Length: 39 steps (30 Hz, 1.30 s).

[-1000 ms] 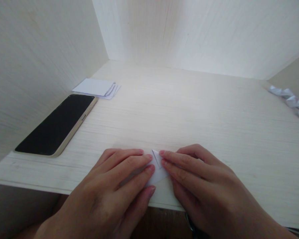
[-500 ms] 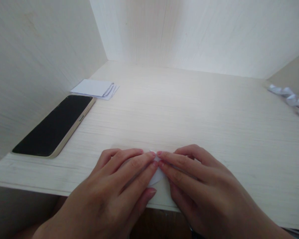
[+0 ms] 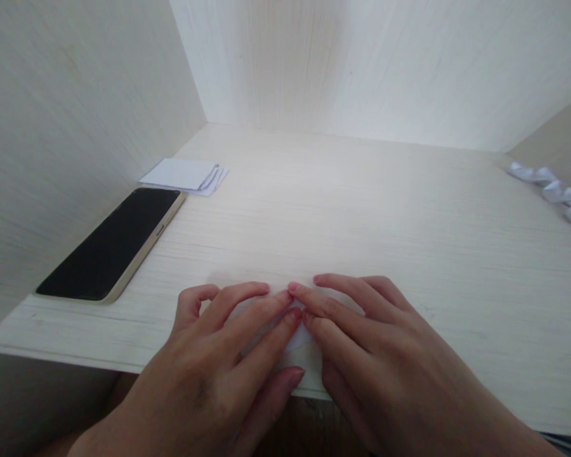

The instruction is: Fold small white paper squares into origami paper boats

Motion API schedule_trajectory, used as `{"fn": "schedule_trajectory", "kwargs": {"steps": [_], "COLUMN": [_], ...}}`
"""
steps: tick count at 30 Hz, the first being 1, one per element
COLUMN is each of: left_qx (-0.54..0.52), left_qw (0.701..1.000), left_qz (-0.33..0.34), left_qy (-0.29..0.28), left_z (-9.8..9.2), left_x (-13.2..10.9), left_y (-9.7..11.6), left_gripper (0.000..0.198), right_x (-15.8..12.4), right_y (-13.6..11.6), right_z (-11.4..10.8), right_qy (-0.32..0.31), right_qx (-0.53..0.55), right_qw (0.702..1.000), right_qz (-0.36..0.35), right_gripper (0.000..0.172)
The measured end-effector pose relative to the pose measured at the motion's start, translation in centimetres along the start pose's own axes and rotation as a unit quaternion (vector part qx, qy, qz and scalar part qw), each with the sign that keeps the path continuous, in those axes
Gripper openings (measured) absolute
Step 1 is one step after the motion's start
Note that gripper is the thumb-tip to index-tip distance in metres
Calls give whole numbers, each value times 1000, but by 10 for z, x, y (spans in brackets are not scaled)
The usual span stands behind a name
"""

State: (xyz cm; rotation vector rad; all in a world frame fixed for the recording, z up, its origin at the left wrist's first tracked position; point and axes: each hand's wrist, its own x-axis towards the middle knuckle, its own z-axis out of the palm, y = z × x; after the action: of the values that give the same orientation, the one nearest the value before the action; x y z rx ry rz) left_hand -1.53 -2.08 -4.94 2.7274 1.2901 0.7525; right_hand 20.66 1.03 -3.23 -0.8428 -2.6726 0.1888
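White paper (image 3: 299,340) lies on the desk (image 3: 361,216) beneath our left hand (image 3: 214,362) and right hand (image 3: 387,352); we press it, fingers loosely spread.

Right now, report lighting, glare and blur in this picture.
Head view throughout: diffuse light, duller band down the back panel; no strong glare on the phone screen; front paper low in contrast against the tabletop; white pieces at right look soft.

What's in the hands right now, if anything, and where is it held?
White paper: fingertips of the left hand and right hand come together over its far part. Whether they pinch it or only press down is hidden.
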Motion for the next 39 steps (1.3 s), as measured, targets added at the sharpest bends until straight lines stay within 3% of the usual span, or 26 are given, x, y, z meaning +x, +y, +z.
{"fn": "schedule_trajectory", "kwargs": {"steps": [5, 11, 20, 29, 34, 39], "left_qx": [7, 6, 17, 36, 18, -10], "left_qw": [1000, 998, 994, 996, 990, 956], "left_qz": [-7, -10, -30, -4, -15, -136], "left_qy": [-15, -63, -108, -81, -142, -258], "left_z": [-6, -14, -17, -19, -32, -39], "left_x": [1, 6, 8, 3, 31, 78], "left_y": [2, 8, 13, 9, 2, -9], "left_gripper": [24, 30, 32, 33, 35, 19], "right_x": [2, 3, -31, -36, -40, -42], "right_y": [-1, -6, -8, -9, -4, 0], "right_z": [-4, -3, -8, -14, -8, -4], "right_qy": [-13, -6, 7, -5, 2, 20], "right_qx": [-46, -105, -126, -113, -120, -134], "right_qw": [999, 994, 992, 993, 992, 991], "right_qz": [-24, -30, 19, 44, 36, 18], "right_gripper": [31, 46, 47, 44, 45, 44]}}
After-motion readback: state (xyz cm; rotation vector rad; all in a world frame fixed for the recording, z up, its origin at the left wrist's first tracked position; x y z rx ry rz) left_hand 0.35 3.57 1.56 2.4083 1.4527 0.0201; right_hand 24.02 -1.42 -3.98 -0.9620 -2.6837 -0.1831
